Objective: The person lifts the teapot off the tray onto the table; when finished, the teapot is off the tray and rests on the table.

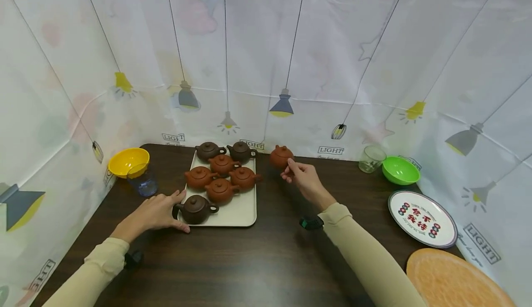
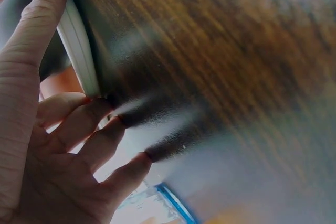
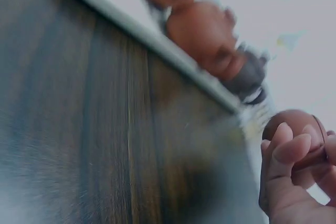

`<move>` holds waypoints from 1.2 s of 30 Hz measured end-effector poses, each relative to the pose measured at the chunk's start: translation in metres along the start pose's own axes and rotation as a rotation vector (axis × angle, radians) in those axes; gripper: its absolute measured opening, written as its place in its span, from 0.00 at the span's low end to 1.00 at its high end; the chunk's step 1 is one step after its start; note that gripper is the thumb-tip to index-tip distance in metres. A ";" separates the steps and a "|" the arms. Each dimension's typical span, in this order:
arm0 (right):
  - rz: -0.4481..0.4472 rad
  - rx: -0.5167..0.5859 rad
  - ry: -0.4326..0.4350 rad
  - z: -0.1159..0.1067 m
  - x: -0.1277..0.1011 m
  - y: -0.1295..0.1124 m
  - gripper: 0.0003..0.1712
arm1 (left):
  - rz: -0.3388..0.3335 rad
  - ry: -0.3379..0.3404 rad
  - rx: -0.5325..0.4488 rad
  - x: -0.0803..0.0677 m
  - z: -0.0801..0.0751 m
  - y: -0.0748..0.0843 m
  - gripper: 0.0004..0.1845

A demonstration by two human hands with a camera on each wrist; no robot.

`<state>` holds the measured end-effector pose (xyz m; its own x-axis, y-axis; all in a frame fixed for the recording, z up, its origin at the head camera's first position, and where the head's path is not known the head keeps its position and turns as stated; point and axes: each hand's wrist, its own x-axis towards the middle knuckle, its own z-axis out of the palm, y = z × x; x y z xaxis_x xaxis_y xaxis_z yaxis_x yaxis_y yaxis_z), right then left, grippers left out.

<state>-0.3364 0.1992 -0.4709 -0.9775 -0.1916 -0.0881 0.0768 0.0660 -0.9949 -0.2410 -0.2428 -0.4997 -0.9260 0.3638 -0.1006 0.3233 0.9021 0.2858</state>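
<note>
- Pinching the handle of a small reddish-brown clay teapot (image 1: 281,156), the right hand (image 1: 302,177) is holding it just off the far right corner of the cream rectangular tray (image 1: 245,212), near the back of the dark wooden table (image 1: 257,265).
- In the right wrist view the fingers (image 3: 286,153) are curling round that same pot (the picture is blurred, so whether the pot is touching the table is hard to tell).
- The left hand (image 1: 155,212) is lying at the near left corner of the tray, fingers fairly straight and spread, with the thumb (image 2: 37,19) pressing along the tray's rim and the other fingertips resting on the wood.
- Seven more clay teapots are sitting on the tray: two dark brown ones at the far end, four reddish ones in the middle, and one dark brown teapot (image 1: 196,208) nearest the left hand.
- To the left, a yellow plastic bowl (image 1: 128,161) is standing just behind a blue-tinted glass tumbler (image 1: 142,180).
- To the right, a clear drinking glass (image 1: 371,159) is standing beside a green plastic bowl (image 1: 400,170); nearer the person are lying a white plate with red characters (image 1: 421,218) and an orange round plate (image 1: 450,281).
</note>
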 end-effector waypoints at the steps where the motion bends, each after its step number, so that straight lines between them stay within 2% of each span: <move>1: 0.026 0.004 0.032 0.001 0.005 0.005 0.26 | 0.009 0.001 0.001 0.000 0.001 0.000 0.66; 4: 0.089 0.029 0.092 0.005 0.017 0.018 0.25 | 0.022 -0.007 -0.016 0.001 0.004 0.000 0.66; 9: 0.121 0.023 0.092 0.019 0.024 0.035 0.26 | 0.018 -0.017 -0.018 -0.003 0.012 0.000 0.67; 16: 0.105 -0.143 0.138 0.022 0.021 0.043 0.30 | 0.005 -0.033 -0.029 0.000 0.013 0.001 0.66; 20: -0.002 -0.236 0.263 0.024 0.018 0.040 0.26 | -0.004 -0.027 -0.017 0.003 0.008 0.001 0.66; 22: -0.104 -0.229 0.330 0.031 0.014 0.036 0.24 | -0.005 -0.027 -0.016 0.003 0.005 0.000 0.66; 24: -0.213 -0.196 0.338 0.043 0.008 0.027 0.24 | -0.005 -0.031 -0.013 0.003 0.002 0.000 0.66; 26: -0.284 -0.161 0.245 0.063 -0.001 0.015 0.23 | -0.006 -0.037 -0.015 0.003 0.000 -0.002 0.66; 28: -0.290 -0.156 0.062 0.086 -0.011 0.006 0.22 | -0.011 -0.039 -0.022 0.003 -0.003 -0.003 0.66; 31: -0.219 -0.207 -0.243 0.121 -0.025 0.001 0.22 | -0.014 -0.035 -0.030 0.002 -0.004 -0.005 0.66; 33: -0.146 -0.250 -0.410 0.141 -0.033 0.005 0.22 | -0.012 -0.033 -0.029 0.002 -0.005 -0.007 0.66; 36: -0.089 -0.313 -0.512 0.162 -0.039 0.014 0.21 | -0.006 -0.032 -0.022 0.002 -0.005 -0.007 0.66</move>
<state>-0.2652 0.0485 -0.4894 -0.7525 -0.6517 -0.0953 -0.1383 0.2979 -0.9445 -0.2464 -0.2496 -0.4970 -0.9211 0.3662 -0.1325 0.3135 0.8991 0.3057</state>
